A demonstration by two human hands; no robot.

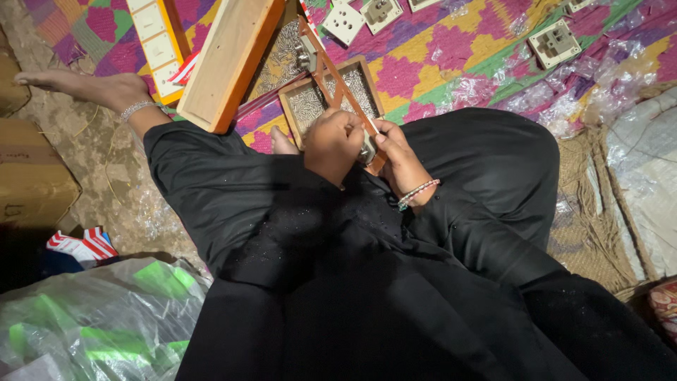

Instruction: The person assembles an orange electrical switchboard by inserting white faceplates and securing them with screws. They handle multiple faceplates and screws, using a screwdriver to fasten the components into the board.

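I sit on the floor in black clothes. A long brown perforated strip [331, 74] with a metal switch part near its far end slants from my lap toward the top. My left hand [331, 143] grips its near end, fingers curled. My right hand [398, 152], with a beaded bracelet at the wrist, holds the same end from the right side, fingers on a small metal piece. Just beyond my hands lies a small wooden tray [293, 106] filled with small screws.
A long wooden box [226, 60] lies at upper left beside a yellow strip of white switches [156, 39]. White socket modules [555, 44] and clear plastic wrappers are scattered on the colourful mat [430, 63]. My bare foot [84, 88] stretches left. Cardboard boxes [32, 176] and plastic bags [92, 321] lie at left.
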